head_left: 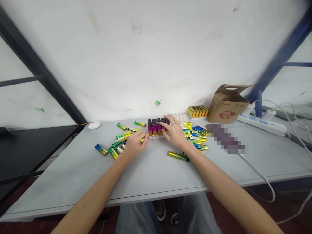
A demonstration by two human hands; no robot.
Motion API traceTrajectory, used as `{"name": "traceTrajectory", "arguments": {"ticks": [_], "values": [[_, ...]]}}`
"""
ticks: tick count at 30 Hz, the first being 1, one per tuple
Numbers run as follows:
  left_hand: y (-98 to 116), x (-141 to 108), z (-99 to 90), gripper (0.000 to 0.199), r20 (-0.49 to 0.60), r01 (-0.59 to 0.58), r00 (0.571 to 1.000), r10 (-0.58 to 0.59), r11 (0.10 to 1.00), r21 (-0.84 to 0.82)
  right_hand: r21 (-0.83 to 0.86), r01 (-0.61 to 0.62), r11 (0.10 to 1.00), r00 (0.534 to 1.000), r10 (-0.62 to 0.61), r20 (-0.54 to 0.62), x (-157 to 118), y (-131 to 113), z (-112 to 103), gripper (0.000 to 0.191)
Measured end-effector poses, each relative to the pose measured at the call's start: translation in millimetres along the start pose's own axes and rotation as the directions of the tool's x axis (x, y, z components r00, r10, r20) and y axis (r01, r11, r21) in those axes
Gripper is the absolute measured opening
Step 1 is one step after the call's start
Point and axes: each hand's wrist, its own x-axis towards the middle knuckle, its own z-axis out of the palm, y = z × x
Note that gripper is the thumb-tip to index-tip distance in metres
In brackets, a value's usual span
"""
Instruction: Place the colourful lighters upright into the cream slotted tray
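Several purple-and-orange lighter-shaped tubes (154, 126) with black tops stand upright in rows in a white tray (157, 137). My left hand (136, 143) is at the tray's left front corner, fingers curled and pressed together; what they hold, if anything, is hidden. Over the right part of the rows reaches my right hand (174, 131), its fingers spread and their tips at the tubes' tops. Loose metallic yellow-green tubes (124, 136) lie left of the tray, some partly behind my left hand. More shiny yellow, green and blue tubes (198, 139) lie beside my right wrist.
Behind my right hand is a white tray with holes (180, 117). A tray of yellow tubes (198, 112) stands beside an open cardboard box (226, 105). A power strip (263, 125), white cable (258, 174) and blurred object (225, 138) lie at right; a white case (94, 125) at left.
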Motion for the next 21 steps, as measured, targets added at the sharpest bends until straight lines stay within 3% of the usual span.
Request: {"name": "traceTrajectory", "arguments": {"ticks": [3,5,6,10,14,16,18,21], "values": [[0.6,0.2,-1.4,0.023,0.000,0.007,1.000,-0.007,1.000,-0.001,-0.023,-0.052,0.998,0.999,0.052,0.009,0.2,5.5,-7.6,0.037],[0.4,0.3,-2.4,0.024,-0.010,0.017,1.000,-0.017,1.000,0.003,-0.085,-0.210,0.974,0.976,0.204,-0.075,0.1,16.5,-16.2,0.040],[0.2,0.3,-2.8,0.024,-0.015,0.022,1.000,-0.022,1.000,0.008,-0.137,-0.330,0.934,0.940,0.311,-0.139,-0.4,24.1,-21.0,0.042],[-0.4,0.4,-3.6,0.026,-0.011,0.036,0.999,-0.035,0.999,0.025,-0.257,-0.711,0.654,0.703,0.669,-0.243,-6.4,61.2,-38.1,0.055],[-0.1,0.6,-3.4,0.026,0.006,0.031,1.000,-0.031,0.999,0.019,-0.252,-0.863,0.438,0.483,0.861,-0.160,-16.7,89.1,-44.4,0.061],[0.0,0.8,-3.4,0.026,0.009,0.033,0.999,-0.034,0.999,0.017,-0.237,-0.895,0.377,0.409,0.907,-0.102,-20.8,95.0,-43.9,0.061],[0.0,0.8,-3.6,0.026,0.014,0.040,0.999,-0.040,0.999,0.018,-0.233,-0.900,0.369,0.398,0.913,-0.087,-22.8,96.1,-42.2,0.060],[0.1,0.5,-3.8,0.026,0.018,0.052,0.998,-0.053,0.998,0.019,-0.233,-0.870,0.434,0.474,0.866,-0.159,-21.8,92.2,-39.7,0.058]]}}
